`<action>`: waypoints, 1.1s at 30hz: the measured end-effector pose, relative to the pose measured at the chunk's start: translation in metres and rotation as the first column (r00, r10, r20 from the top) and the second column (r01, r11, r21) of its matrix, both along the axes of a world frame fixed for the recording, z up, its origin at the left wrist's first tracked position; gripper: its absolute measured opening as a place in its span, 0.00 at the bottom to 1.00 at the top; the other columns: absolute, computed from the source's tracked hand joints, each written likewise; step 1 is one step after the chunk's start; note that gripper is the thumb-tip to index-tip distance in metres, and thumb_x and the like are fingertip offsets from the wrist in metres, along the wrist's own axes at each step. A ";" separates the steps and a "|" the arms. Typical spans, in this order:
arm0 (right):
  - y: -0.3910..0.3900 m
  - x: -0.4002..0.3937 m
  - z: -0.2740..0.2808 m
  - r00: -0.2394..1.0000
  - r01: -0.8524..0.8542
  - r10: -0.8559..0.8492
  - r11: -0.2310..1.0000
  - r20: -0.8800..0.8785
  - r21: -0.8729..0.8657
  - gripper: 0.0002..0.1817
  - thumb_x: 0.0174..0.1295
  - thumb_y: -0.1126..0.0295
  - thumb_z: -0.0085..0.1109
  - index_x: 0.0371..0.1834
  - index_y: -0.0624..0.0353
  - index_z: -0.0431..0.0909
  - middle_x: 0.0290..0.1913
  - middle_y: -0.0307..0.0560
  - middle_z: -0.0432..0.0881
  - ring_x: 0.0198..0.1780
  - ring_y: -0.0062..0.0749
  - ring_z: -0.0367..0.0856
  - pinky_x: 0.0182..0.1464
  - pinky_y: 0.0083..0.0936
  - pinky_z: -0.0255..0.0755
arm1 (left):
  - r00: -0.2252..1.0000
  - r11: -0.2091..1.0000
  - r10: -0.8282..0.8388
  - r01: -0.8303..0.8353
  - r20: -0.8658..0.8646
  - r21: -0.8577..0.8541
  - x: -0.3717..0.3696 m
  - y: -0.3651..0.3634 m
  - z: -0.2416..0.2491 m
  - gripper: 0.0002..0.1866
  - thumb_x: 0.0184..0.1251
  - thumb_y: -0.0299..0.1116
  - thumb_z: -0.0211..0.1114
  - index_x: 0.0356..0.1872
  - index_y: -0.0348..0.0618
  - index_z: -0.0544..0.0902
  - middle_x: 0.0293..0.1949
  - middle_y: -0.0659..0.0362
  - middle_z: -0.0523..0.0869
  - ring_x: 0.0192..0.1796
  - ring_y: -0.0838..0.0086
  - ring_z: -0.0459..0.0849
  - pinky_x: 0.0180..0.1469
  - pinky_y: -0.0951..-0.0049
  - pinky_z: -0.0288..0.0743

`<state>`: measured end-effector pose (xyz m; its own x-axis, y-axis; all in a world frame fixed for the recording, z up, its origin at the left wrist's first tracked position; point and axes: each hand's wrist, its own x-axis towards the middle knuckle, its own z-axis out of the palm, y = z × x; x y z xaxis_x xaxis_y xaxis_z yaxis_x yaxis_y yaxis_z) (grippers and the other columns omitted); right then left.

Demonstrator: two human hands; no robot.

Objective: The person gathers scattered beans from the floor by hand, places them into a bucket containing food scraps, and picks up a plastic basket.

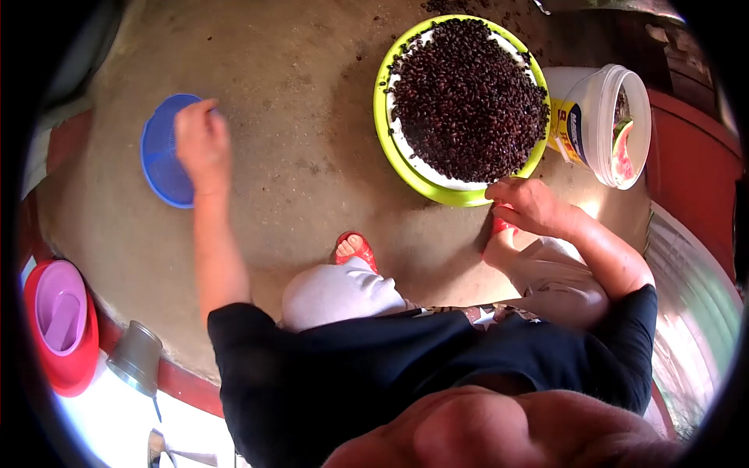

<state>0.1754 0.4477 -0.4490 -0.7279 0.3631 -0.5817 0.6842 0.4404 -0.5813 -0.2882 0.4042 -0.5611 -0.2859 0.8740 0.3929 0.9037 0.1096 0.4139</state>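
One brown floor [289,156] carries most of what we see, and the vessels stand on it low in front of the person, seemingly so that both arms can reach down to them. Largest of these is a lime-green basin [381,117], ahead and to the right. Inside it we find a white liner or inner dish [404,166], heaped with dark beans [468,101]; the wide rim probably helps keep strays in. Just beside the basin, a plastic tub [568,82] lies tipped, its mouth facing right. Well apart, on the left, we see a round blue colander [160,156].

The hands are far from each other. The left hand [201,144] is blurred over the colander's right side; we cannot tell whether it grips or only hovers. The right hand [534,204] is half curled at the basin's near edge, perhaps to steady it, though we cannot tell whether the fingers close on anything. Below are red sandals [365,256], set wide, likely for balance. Smallest, a watermelon piece [622,152] sits in the tub's mouth.
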 end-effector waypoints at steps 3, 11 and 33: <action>0.000 0.000 -0.007 0.999 -0.031 0.032 0.999 0.020 -0.033 0.12 0.53 0.71 0.57 0.40 0.62 0.73 0.36 0.56 0.78 0.40 0.52 0.78 0.42 0.42 0.72 | 0.834 0.997 0.048 -0.069 -0.550 -0.017 -0.023 -0.014 0.008 0.05 0.60 0.28 0.63 0.37 0.41 0.82 0.38 0.54 0.82 0.40 0.61 0.80 0.42 0.65 0.75; -0.011 -0.002 -0.013 0.998 -0.042 0.038 0.994 -0.044 -0.099 0.11 0.52 0.73 0.56 0.38 0.63 0.74 0.33 0.56 0.78 0.37 0.54 0.79 0.41 0.42 0.72 | 0.754 0.801 -0.475 0.584 0.453 -0.133 0.159 -0.005 -0.020 0.05 0.59 0.30 0.62 0.34 0.41 0.80 0.31 0.56 0.81 0.37 0.61 0.80 0.38 0.66 0.75; -0.024 -0.105 -0.102 0.543 0.592 -0.785 0.610 -0.299 -0.527 0.14 0.63 0.74 0.54 0.52 0.64 0.72 0.42 0.44 0.80 0.45 0.26 0.80 0.50 0.23 0.74 | 0.719 0.919 -0.246 0.387 0.650 -0.080 0.162 -0.016 -0.044 0.06 0.58 0.27 0.62 0.36 0.41 0.80 0.31 0.57 0.81 0.34 0.63 0.81 0.37 0.70 0.75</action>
<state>0.0704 0.4242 -0.5514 -0.5265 0.7295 -0.4366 0.2856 -0.3320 -0.8990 -0.1258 0.3882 -0.6055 -0.0944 0.9947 0.0414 0.4534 0.0059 0.8913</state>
